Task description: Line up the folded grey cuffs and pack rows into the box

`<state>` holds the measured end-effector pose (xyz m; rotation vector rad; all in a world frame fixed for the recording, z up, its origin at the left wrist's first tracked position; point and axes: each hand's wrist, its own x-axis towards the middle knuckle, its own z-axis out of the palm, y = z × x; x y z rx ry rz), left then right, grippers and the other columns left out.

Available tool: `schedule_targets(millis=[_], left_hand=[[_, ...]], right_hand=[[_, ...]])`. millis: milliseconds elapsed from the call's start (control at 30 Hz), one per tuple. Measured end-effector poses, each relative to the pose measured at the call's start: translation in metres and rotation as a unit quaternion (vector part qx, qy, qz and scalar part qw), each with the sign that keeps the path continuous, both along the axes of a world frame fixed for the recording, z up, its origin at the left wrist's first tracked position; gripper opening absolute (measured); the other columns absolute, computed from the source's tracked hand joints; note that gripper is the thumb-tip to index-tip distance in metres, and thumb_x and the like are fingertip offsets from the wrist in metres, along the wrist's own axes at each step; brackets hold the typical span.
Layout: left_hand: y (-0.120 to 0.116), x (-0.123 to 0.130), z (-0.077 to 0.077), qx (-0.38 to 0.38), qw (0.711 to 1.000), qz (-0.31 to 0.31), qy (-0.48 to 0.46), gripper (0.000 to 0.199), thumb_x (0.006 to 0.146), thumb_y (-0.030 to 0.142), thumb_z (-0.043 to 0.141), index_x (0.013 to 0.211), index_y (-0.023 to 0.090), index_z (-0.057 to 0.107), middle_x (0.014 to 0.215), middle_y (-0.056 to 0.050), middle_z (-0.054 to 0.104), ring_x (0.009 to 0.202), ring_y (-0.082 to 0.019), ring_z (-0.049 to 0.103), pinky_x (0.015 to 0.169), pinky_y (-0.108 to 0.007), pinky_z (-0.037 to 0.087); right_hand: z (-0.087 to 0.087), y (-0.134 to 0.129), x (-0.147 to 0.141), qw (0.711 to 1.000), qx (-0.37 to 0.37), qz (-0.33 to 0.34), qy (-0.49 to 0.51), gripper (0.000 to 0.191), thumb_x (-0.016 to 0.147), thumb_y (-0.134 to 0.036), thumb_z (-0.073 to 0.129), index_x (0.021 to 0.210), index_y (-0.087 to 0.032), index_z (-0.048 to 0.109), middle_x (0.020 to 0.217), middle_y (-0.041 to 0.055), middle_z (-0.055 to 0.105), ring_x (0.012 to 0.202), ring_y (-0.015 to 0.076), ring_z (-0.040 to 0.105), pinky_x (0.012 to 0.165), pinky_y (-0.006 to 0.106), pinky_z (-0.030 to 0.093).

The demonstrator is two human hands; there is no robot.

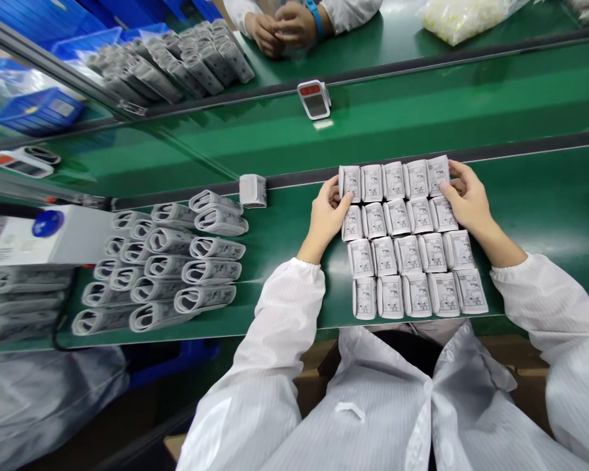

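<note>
Several folded grey blood pressure cuffs with printed drawings (396, 217) lie in neat rows on the green table in front of me. My left hand (328, 212) grips the left end of the far row, its thumb over the end cuff (350, 180). At the opposite end, my right hand (466, 196) has its fingers behind and its thumb on the front of the last cuff (438, 174). The far row is squeezed between both hands. The fingertips behind the row are partly hidden.
Rolled cuffs (169, 241) are stacked on the left, near a single cuff (253, 190) and a white box with a blue button (53, 235). Beyond the ledge are another person's hands (285, 29), more cuffs (177, 62), a blue basket (39, 110) and a small device (315, 100).
</note>
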<state>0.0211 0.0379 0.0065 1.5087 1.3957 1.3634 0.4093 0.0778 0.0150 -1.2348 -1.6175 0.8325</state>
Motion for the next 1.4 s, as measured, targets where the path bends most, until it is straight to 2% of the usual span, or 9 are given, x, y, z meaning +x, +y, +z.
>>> schedule_targets(millis=[300,633,800,1100,1400], left_hand=[[-0.0004,-0.0009,0.0003,0.001,1.0,-0.002,-0.004,0.083,0.095,0.081,0.084,0.155,0.025,0.07,0.137,-0.014,0.087,0.124,-0.03,0.086,0.111,-0.043,0.07],[0.0002,-0.0005,0.0,-0.003,1.0,0.002,0.015,0.089,0.095,0.087,0.08,0.156,0.023,0.069,0.141,-0.017,0.085,0.125,-0.032,0.085,0.111,-0.046,0.07],[0.0006,-0.0016,-0.0014,-0.001,1.0,-0.003,0.012,0.084,0.097,0.083,0.081,0.156,0.024,0.068,0.142,-0.017,0.084,0.128,-0.031,0.085,0.113,-0.046,0.07],[0.0001,-0.001,0.0,-0.008,1.0,-0.005,0.015,0.085,0.097,0.084,0.08,0.157,0.024,0.066,0.142,-0.017,0.085,0.127,-0.031,0.085,0.113,-0.046,0.069],[-0.0002,-0.001,0.0001,-0.002,1.0,0.0,0.007,0.084,0.096,0.083,0.082,0.155,0.025,0.068,0.138,-0.016,0.086,0.125,-0.03,0.086,0.111,-0.045,0.07]], right_hand=[[-0.0002,-0.0003,0.0001,1.0,0.001,0.005,0.005,0.1,0.091,-0.098,0.073,0.168,-0.035,0.064,0.163,0.015,0.073,0.118,0.0373,0.084,0.103,0.061,0.072],[-0.0004,0.0,-0.0009,1.0,0.003,0.0,0.002,0.096,0.092,-0.095,0.074,0.166,-0.035,0.066,0.161,0.0138,0.075,0.116,0.0356,0.084,0.099,0.059,0.073],[0.001,-0.0009,-0.0021,1.0,-0.003,-0.003,0.008,0.097,0.09,-0.096,0.075,0.166,-0.035,0.066,0.16,0.0137,0.075,0.116,0.0359,0.084,0.1,0.06,0.073],[0.0,-0.0006,-0.0001,1.0,-0.003,0.009,-0.003,0.095,0.094,-0.094,0.072,0.169,-0.036,0.062,0.163,0.0142,0.073,0.117,0.0354,0.083,0.101,0.058,0.072],[0.0071,-0.0037,-0.0037,1.0,-0.009,0.002,-0.001,0.096,0.092,-0.095,0.073,0.166,-0.036,0.065,0.162,0.0133,0.074,0.117,0.0356,0.082,0.102,0.06,0.072]])
